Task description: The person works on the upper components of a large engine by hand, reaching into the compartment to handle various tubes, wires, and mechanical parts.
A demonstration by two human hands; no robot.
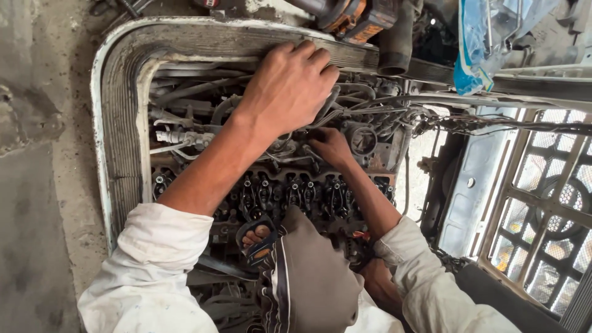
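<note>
I look down into an exposed engine (290,191) with a row of dark valve springs and rockers, framed by a ribbed, white-edged opening (123,123). My left hand (290,86) reaches across to the far rim, its fingers curled over the ribbed edge above a tangle of hoses and metal pipes (185,132). My right hand (333,148) is lower, pressed down among the pipes on top of the engine; its fingertips are hidden, so what it grips cannot be told. Both arms wear rolled white sleeves. My knee (311,271) and sandalled foot (256,237) rest on the engine.
An orange and black power tool (364,15) and a black hose (394,43) lie beyond the far rim. A blue plastic bag (478,43) hangs at top right. A wire bundle (493,123) runs rightward over a metal grille (549,203). Grey floor (37,203) lies left.
</note>
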